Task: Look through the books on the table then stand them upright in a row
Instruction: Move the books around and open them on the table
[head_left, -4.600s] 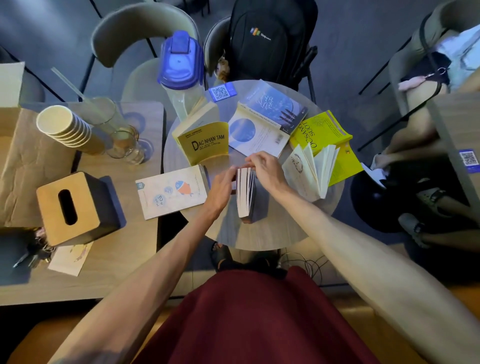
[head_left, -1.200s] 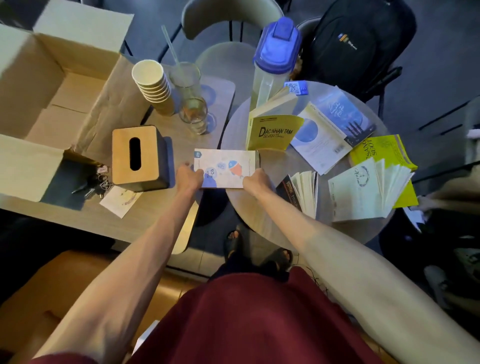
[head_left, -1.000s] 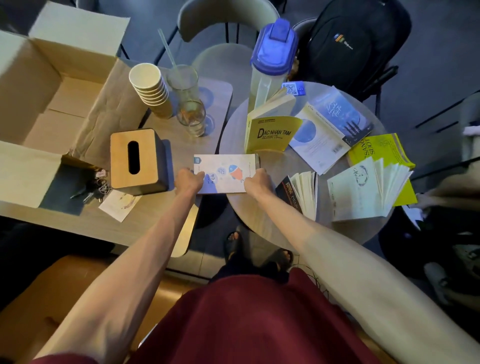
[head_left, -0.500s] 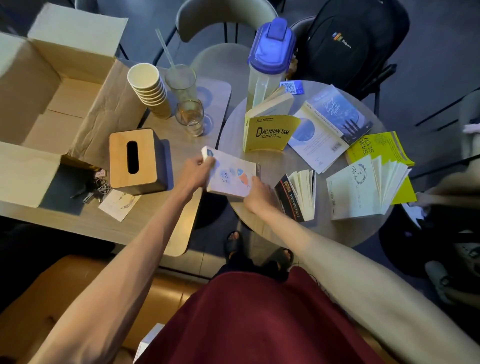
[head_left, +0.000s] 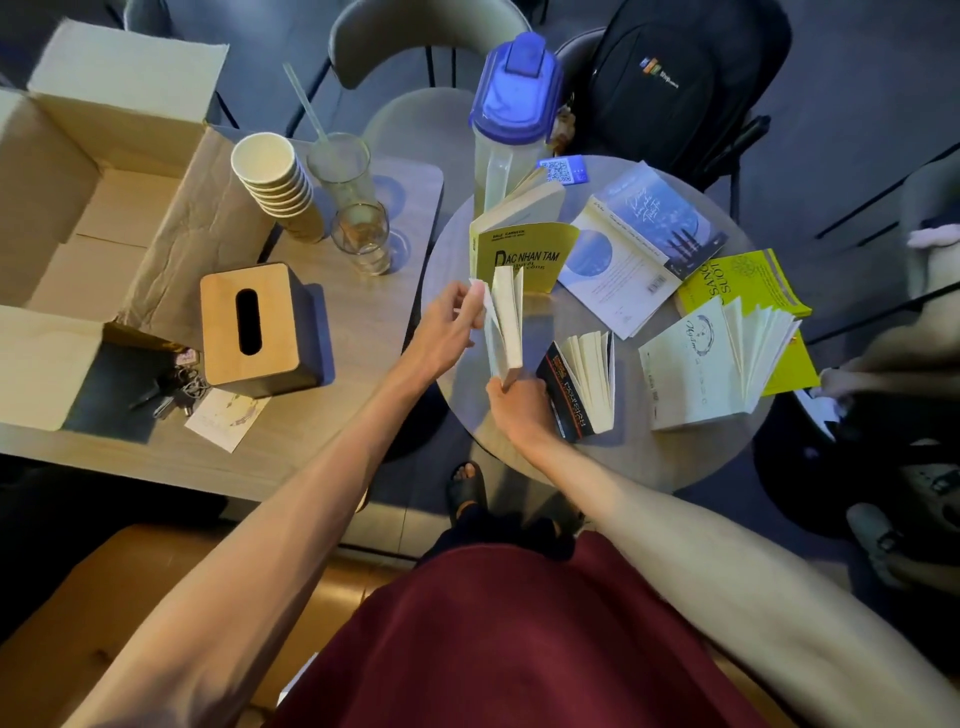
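small white book (head_left: 506, 325) held on edge over round table (head_left: 613, 457), near its left rim. right hand (head_left: 517, 402) pinches the bottom corner, left hand (head_left: 449, 325) fingers closed on the cover, peeling it open. black book (head_left: 563, 395) just right, pages fanned.

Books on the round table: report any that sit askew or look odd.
None stands in a row yet. The black-covered book and the white book sit with pages fanned open; the white one overlaps the yellow book.
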